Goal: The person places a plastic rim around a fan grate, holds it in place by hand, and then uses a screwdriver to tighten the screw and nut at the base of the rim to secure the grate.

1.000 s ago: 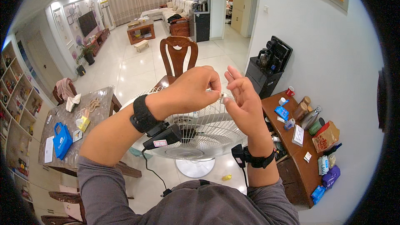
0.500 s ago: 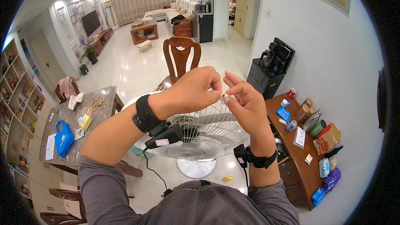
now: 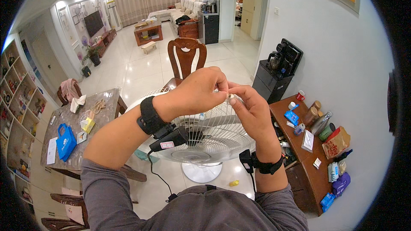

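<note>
My left hand [image 3: 199, 90] is closed in a pinch at a small pale piece [image 3: 231, 96] above a white standing fan. My right hand [image 3: 252, 113] curls toward the same piece from the right, thumb and fingertips closed around it; the piece is too small to name. Beneath both hands is the fan's wire guard [image 3: 218, 126], with its round base [image 3: 201, 174] on the floor. A black device [image 3: 170, 136] is strapped to my left wrist and another [image 3: 247, 161] to my right.
A wooden chair [image 3: 186, 51] stands beyond the fan. At left is a table [image 3: 58, 119] with a blue bag [image 3: 65, 143]. At right, a brown cabinet [image 3: 308, 179] holds cups, jars and packages beside a black dispenser unit [image 3: 272, 81]. A small yellow object [image 3: 234, 183] lies on the floor.
My right hand's raised fingers have come down and curled in toward the small piece and my left hand. My left hand has barely moved.
</note>
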A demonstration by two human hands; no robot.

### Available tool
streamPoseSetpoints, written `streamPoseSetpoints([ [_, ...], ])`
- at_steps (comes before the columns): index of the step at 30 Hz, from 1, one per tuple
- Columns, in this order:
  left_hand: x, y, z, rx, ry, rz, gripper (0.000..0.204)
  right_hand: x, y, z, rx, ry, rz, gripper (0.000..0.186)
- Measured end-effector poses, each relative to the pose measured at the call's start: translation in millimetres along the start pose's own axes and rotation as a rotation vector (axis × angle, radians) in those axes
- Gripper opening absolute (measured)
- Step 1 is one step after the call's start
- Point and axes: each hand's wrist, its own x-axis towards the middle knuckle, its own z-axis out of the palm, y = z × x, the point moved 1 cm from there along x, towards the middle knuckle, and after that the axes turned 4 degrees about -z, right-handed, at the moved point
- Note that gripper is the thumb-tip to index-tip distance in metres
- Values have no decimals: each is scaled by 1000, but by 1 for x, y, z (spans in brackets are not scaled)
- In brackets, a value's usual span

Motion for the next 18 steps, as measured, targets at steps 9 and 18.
streamPoseSetpoints([
  [9, -1, 5, -2, -57, -37, -99, 11, 3, -2, 1, 11, -33, -17, 14],
  [18, 2, 7, -7, -64, -135, -185, 15, 4, -3, 6, -102, 23, -49, 13],
])
